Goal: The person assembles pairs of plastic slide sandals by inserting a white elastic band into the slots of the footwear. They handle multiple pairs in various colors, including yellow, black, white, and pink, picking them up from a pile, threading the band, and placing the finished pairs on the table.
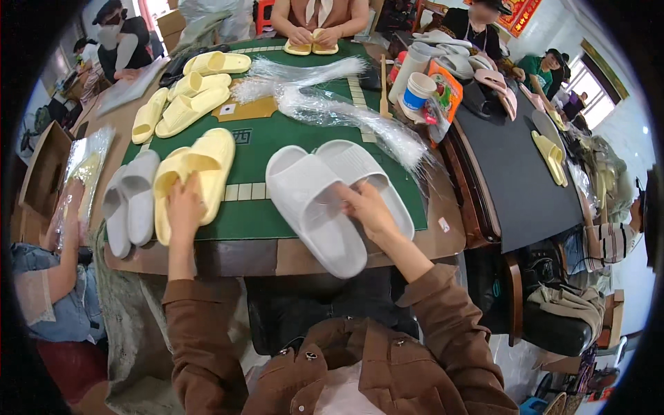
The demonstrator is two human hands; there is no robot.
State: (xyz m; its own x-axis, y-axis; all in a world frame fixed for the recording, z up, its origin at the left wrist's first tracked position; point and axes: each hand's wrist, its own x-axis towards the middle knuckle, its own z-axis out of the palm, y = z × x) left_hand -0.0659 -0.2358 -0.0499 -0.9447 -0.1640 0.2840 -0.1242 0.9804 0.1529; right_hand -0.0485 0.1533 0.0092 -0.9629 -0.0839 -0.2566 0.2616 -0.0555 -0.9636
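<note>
My left hand [185, 207] is closed on a pair of pale yellow slippers [216, 155], its fingers at the inner edges where the two meet. My right hand [370, 211] pinches a pair of light grey slippers [304, 187] together, fingers partly hidden inside the straps. The grey pair looks raised over the front edge of the green table mat [297, 131]. Just left of the yellow pair, a smaller grey pair [131, 197] lies on the mat's corner. Farther back lie several more yellow slippers [195, 111].
Bundles of clear plastic strips [339, 107] spread over the mat. Across the table a person's hands [315, 40] hold small yellow slippers. A cup [418, 91] and bags stand at the right, beside a dark side table [515, 173] with more slippers. Co-workers sit on both sides.
</note>
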